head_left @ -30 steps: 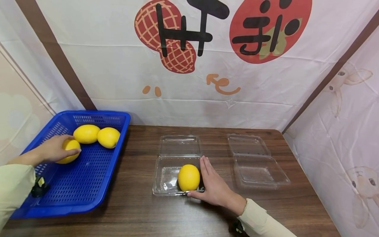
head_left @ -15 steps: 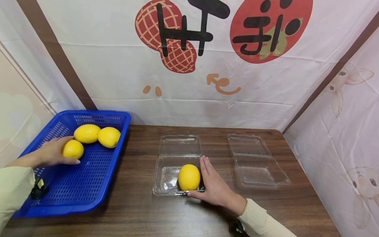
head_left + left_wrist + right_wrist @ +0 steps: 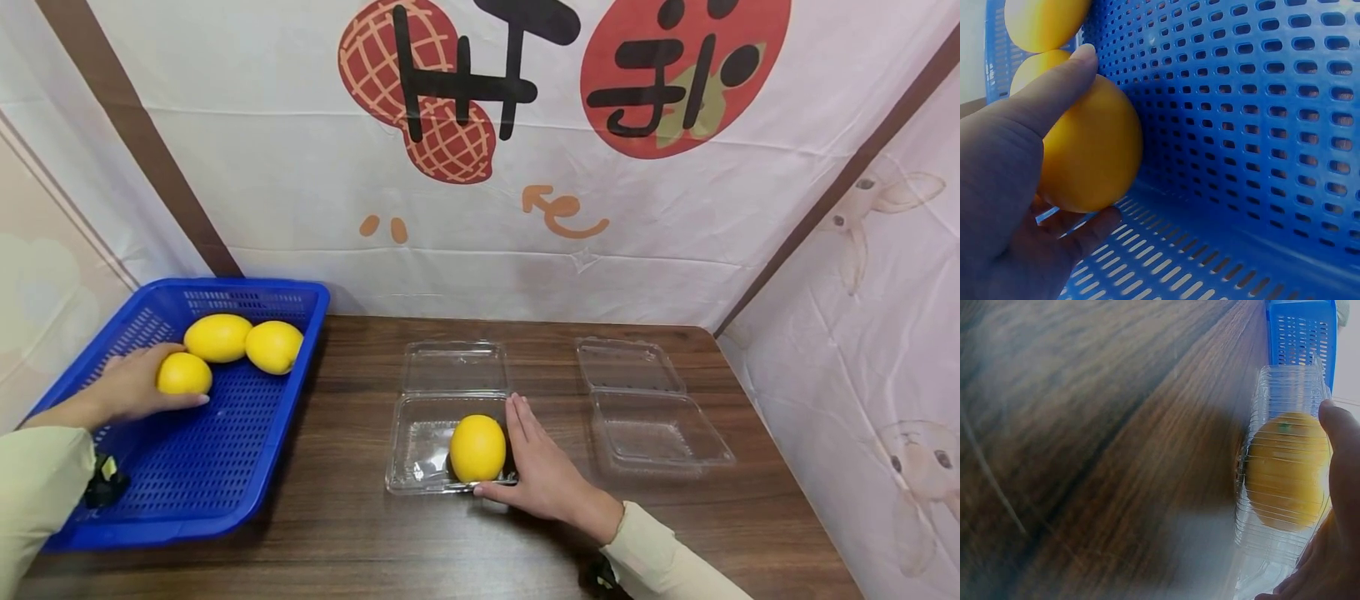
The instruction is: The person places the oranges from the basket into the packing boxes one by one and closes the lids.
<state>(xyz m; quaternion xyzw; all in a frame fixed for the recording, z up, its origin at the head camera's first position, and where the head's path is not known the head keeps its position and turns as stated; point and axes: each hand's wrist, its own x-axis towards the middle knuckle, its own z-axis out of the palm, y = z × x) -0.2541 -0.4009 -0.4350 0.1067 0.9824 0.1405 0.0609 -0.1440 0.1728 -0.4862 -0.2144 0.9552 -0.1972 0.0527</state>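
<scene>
My left hand (image 3: pixel 133 385) grips a yellow lemon (image 3: pixel 184 375) inside the blue basket (image 3: pixel 258 492). In the left wrist view, the thumb lies over the top of that lemon (image 3: pixel 1100 150) and fingers curl under it. Two more lemons, one on the left (image 3: pixel 218 337) and one on the right (image 3: pixel 273 347), lie at the basket's back. My right hand (image 3: pixel 546 473) rests against a clear plastic clamshell box (image 3: pixel 420 446), straight fingers along its right side, thumb at the front rim. A lemon (image 3: pixel 477 450) sits in the right part of this box, its lid folded back.
Another clear clamshell box (image 3: pixel 652 429) stands open on the right of the brown wooden table (image 3: pixel 360 533). Behind the table hangs a printed white cloth (image 3: pixel 285 183), and more cloth covers both sides. The basket's raised rim borders the left hand's space.
My left hand has drawn its lemon slightly to the right and back, showing more of it between thumb and fingers. The right hand and both boxes stay put.
</scene>
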